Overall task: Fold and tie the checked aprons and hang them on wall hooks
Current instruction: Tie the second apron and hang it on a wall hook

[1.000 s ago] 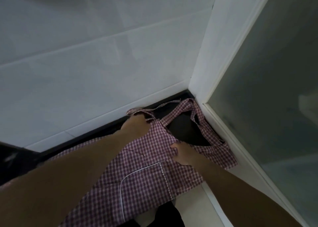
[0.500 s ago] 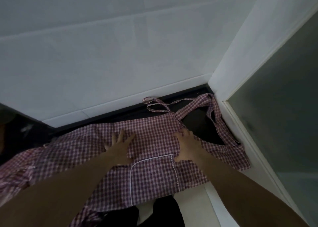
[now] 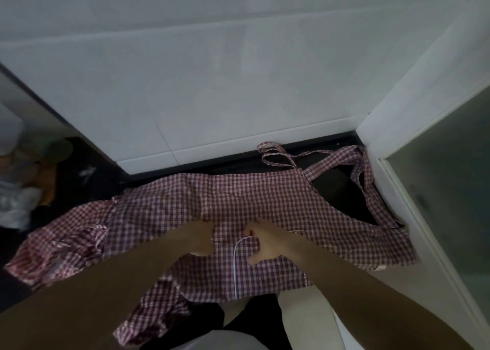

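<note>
Left hand [image 3: 198, 239] and right hand [image 3: 267, 246], side by side, each pinch the checked apron [image 3: 278, 204] spread beyond them; its neck strap [image 3: 363, 182] lies right of the right hand.

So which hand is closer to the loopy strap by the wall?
Right. The right hand sits on the apron below the strap loop, a bit to its left. The left hand is farther left on the cloth.

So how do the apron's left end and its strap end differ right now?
The left end of the apron lies bunched and rumpled; the strap end lies flatter, its straps looped over dark counter. Both are red-and-white check. The left hand and right hand grip the cloth mid-apron, between them.
</note>
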`<action>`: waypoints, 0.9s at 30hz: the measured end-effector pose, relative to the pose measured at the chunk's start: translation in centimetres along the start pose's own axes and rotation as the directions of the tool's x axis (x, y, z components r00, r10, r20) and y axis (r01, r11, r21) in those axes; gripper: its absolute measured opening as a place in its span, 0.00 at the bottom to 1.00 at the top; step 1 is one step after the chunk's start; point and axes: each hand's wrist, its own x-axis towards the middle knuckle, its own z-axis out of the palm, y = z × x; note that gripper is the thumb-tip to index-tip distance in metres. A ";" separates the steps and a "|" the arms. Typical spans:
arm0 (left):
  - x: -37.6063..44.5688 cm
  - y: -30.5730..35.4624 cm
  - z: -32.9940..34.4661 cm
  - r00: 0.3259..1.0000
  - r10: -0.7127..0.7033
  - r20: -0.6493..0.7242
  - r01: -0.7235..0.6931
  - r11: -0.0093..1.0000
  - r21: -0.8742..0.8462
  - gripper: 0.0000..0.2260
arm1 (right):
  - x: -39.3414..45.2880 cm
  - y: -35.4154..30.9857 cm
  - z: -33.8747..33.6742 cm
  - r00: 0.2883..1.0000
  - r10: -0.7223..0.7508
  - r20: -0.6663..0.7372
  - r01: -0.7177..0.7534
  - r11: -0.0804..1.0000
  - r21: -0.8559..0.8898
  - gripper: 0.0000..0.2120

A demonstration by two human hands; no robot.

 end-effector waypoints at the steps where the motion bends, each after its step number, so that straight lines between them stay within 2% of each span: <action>1: -0.3 -0.2 0.2 0.999 0.026 0.045 -0.027 0.999 0.031 0.37 | 0.0 -0.2 0.3 1.000 0.013 -0.002 -0.013 0.999 -0.029 0.42; 3: -0.8 -1.0 0.5 0.991 0.060 0.122 -0.067 0.996 0.050 0.45 | -0.3 -0.8 1.0 0.999 0.038 -0.002 -0.038 0.996 -0.086 0.54; 5: -1.1 -1.8 0.8 0.984 0.082 0.159 -0.090 0.995 0.047 0.47 | -0.6 -1.5 2.0 0.998 0.060 -0.032 -0.065 0.984 -0.167 0.60; 7: -1.1 -2.2 1.0 0.985 0.110 0.132 -0.119 0.991 0.056 0.46 | -0.6 -1.9 3.2 0.992 0.014 -0.123 -0.042 0.973 -0.226 0.60; 8: -1.2 -2.4 1.2 0.984 0.132 0.119 -0.139 0.989 0.055 0.45 | -0.7 -2.1 4.2 0.976 -0.060 -0.209 0.011 0.973 -0.232 0.57; 10: -1.3 -2.8 1.5 0.977 0.197 0.081 -0.200 0.980 0.025 0.40 | -1.0 -2.5 5.8 0.902 -0.209 -0.378 0.144 0.970 -0.194 0.44; 11: -1.3 -2.9 1.7 0.973 0.228 0.033 -0.229 0.973 0.019 0.35 | -1.5 -3.0 6.4 0.888 -0.236 -0.394 0.186 0.969 -0.162 0.39; 12: -1.6 -3.0 1.9 0.965 0.261 -0.039 -0.260 0.965 0.024 0.27 | -2.0 -3.7 7.1 0.896 -0.242 -0.373 0.200 0.969 -0.148 0.36; 14: -2.4 -3.2 2.0 0.940 0.262 -0.217 -0.258 0.965 0.047 0.14 | -2.1 -4.3 8.4 0.941 -0.201 -0.272 0.154 0.971 -0.184 0.40; 17: -4.2 -4.3 1.8 0.866 0.103 -0.488 -0.137 0.990 -0.034 0.15 | -1.6 -4.7 9.1 0.973 -0.139 -0.184 0.099 0.972 -0.211 0.46; 21: -6.8 -7.1 2.0 0.819 -0.132 -0.559 0.051 0.986 -0.158 0.20 | -1.7 -5.3 7.9 0.988 -0.057 -0.142 0.051 0.998 -0.046 0.36; 23: -8.4 -8.6 2.8 0.708 -0.250 -0.660 0.129 0.965 -0.227 0.20 | -1.8 -5.9 7.4 0.992 -0.007 -0.123 0.014 0.998 0.054 0.30; 25: -9.9 -9.8 4.1 0.567 -0.350 -0.746 0.077 0.924 -0.375 0.21 | -1.5 -6.4 7.2 0.994 0.041 -0.103 -0.032 0.995 0.094 0.29; 26: -10.4 -10.4 4.9 0.521 -0.425 -0.740 0.028 0.875 -0.483 0.24 | -1.2 -6.5 7.2 0.993 0.061 -0.101 -0.051 0.994 0.096 0.30; 27: -10.7 -11.1 5.6 0.514 -0.506 -0.693 -0.015 0.802 -0.597 0.28 | -1.2 -6.7 7.3 0.992 0.072 -0.101 -0.063 0.994 0.089 0.31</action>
